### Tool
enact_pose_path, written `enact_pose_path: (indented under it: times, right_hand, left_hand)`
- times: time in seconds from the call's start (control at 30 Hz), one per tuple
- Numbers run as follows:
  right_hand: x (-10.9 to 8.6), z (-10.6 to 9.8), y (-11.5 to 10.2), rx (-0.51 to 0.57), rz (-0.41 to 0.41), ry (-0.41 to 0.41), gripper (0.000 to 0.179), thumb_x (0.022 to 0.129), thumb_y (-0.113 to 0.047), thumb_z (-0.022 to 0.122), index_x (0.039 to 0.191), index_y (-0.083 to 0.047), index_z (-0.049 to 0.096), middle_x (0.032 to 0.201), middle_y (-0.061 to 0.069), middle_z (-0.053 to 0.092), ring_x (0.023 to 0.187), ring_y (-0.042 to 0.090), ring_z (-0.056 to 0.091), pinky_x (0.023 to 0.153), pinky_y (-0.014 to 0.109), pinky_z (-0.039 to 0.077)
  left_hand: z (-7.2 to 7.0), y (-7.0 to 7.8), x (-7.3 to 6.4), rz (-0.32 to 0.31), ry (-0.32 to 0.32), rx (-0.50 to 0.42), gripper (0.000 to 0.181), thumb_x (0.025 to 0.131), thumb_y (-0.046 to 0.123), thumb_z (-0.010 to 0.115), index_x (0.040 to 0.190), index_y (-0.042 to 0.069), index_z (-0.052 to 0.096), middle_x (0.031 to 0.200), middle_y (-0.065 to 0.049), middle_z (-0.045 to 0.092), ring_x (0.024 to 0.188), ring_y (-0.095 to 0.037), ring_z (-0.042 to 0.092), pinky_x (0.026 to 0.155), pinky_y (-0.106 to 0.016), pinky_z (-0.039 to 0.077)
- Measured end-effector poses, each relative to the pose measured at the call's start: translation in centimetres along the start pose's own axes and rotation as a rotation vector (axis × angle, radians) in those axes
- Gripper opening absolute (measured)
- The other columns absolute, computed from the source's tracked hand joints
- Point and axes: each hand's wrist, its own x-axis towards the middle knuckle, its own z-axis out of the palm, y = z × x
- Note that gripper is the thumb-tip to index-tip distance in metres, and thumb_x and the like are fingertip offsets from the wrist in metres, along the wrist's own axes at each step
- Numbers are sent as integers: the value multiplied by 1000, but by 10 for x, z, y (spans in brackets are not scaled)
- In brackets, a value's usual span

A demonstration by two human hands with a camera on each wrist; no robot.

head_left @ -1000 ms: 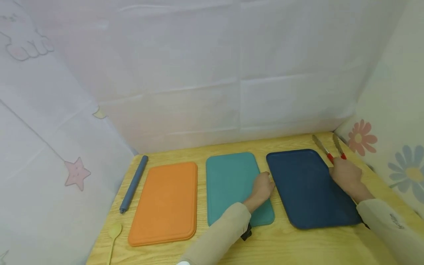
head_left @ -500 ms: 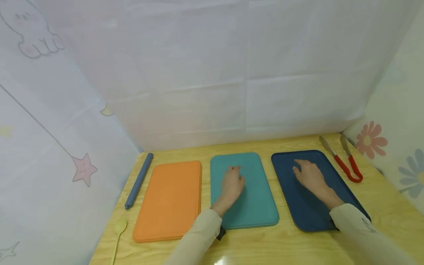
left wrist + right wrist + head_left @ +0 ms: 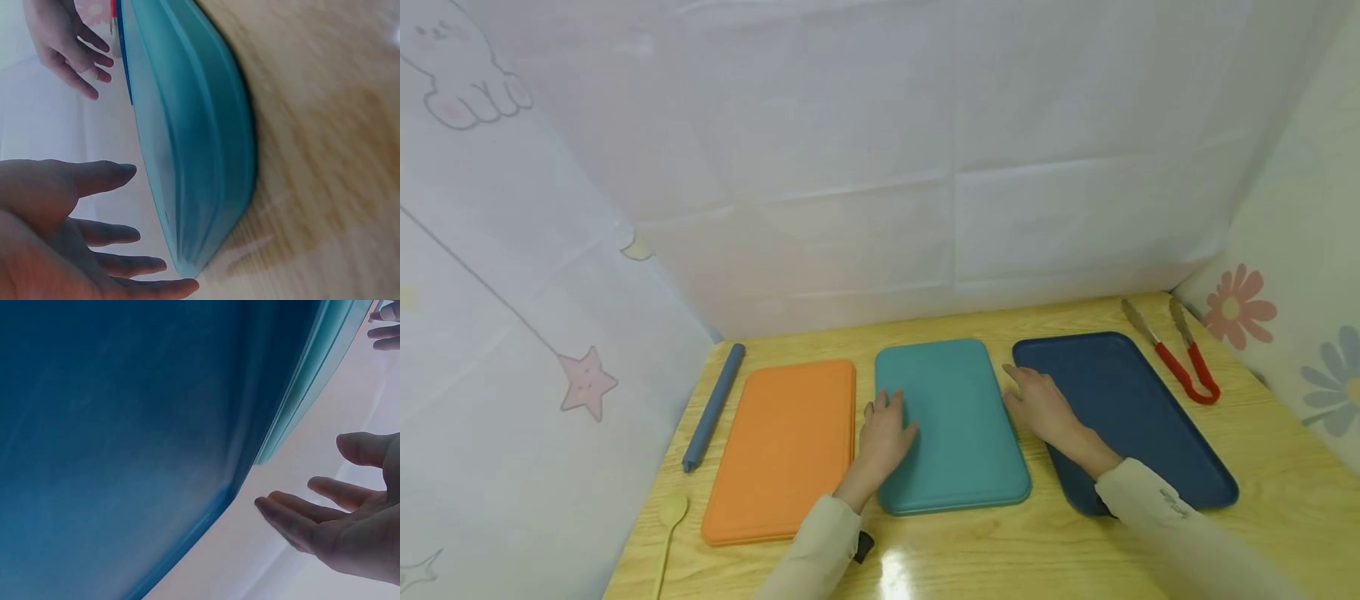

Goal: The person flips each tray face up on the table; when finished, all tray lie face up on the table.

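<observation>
Because the teal board (image 3: 958, 417) is lying between them, the left hand (image 3: 884, 433) and right hand (image 3: 1042, 407) are flanking it (fingers loosely apart, gripping nothing), seemingly spaced to suit its width.

Two hands (image 3: 47, 250) (image 3: 59, 40), teal slab (image 3: 203, 125), wooden table (image 3: 325, 156)

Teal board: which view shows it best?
Head: the teal board shows nearly its whole outline and top, the left hand hiding part of one edge. Left wrist: its side close up, cropped at the top. Right wrist: only a strip beyond the navy tray.
</observation>
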Motion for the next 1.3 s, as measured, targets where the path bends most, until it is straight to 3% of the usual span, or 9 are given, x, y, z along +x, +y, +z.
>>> enact_pose_path:
  times: [0.23, 0.33, 0.4, 0.47, 0.6, 0.73, 0.9, 1.07, 1.3]
  right_hand:
    - [4, 11, -10, -31, -19, -57, 49, 96, -14, 59, 137, 10, 46, 129, 32, 53, 113, 50, 52, 91, 60, 43]
    - [6, 14, -12, -59, 3, -100, 50, 96, -15, 59, 136, 13, 46, 125, 33, 56, 87, 37, 65, 78, 49, 53]
    - [6, 16, -13, -57, 33, -127, 50, 96, -16, 59, 134, 13, 48, 124, 32, 57, 71, 28, 64, 67, 42, 53]
    - [6, 17, -15, -52, 51, -143, 48, 96, -17, 59, 133, 13, 50, 123, 31, 58, 65, 25, 62, 62, 39, 52]
    - [7, 19, -18, -66, 79, -170, 49, 97, -21, 58, 133, 11, 51, 127, 29, 57, 95, 39, 63, 77, 48, 53]
    - [9, 19, -21, -71, 115, -203, 53, 98, -24, 55, 136, 11, 46, 134, 30, 51, 121, 51, 46, 92, 58, 45]
    - [11, 21, -24, -73, 134, -236, 56, 98, -25, 55, 137, 13, 44, 135, 32, 48, 124, 55, 40, 94, 61, 42]
    - [14, 23, -22, -43, 163, -259, 60, 97, -26, 54, 135, 18, 42, 133, 35, 47, 119, 50, 48, 90, 53, 48]
    - [15, 15, -25, 152, 215, -291, 69, 98, -31, 53, 138, 21, 33, 140, 39, 37, 126, 51, 41, 97, 55, 43]
  left_hand:
    - [-3, -10, -6, -21, -63, -43, 62, 88, 16, 72, 139, -6, 45, 144, -35, 33, 125, -53, 39, 92, -59, 45]
    - [-4, -12, -9, -29, -79, -70, 61, 88, 14, 72, 139, -8, 45, 144, -36, 32, 124, -53, 40, 94, -58, 45]
    - [-4, -14, -10, -29, -85, -81, 61, 87, 13, 73, 137, -10, 46, 144, -37, 32, 125, -53, 40, 96, -57, 44]
    - [-4, -14, -10, -26, -89, -82, 61, 87, 13, 73, 136, -11, 47, 143, -37, 33, 126, -52, 40, 98, -56, 43]
    - [-4, -16, -8, -15, -96, -64, 60, 86, 14, 74, 133, -12, 49, 141, -38, 35, 125, -51, 41, 96, -54, 44]
    - [-4, -18, -7, -4, -101, -37, 58, 86, 16, 75, 131, -12, 51, 140, -38, 36, 120, -50, 43, 92, -51, 47]
    - [-6, -19, -7, -5, -120, -39, 60, 86, 16, 74, 131, -14, 50, 141, -40, 34, 120, -50, 42, 92, -52, 46]
    - [-5, -17, -7, -10, -142, -39, 64, 85, 19, 75, 133, -15, 48, 143, -40, 31, 123, -50, 40, 95, -52, 44]
    - [-6, -20, -10, -7, -165, -35, 70, 85, 24, 76, 136, -13, 46, 146, -38, 28, 127, -49, 37, 95, -52, 44]
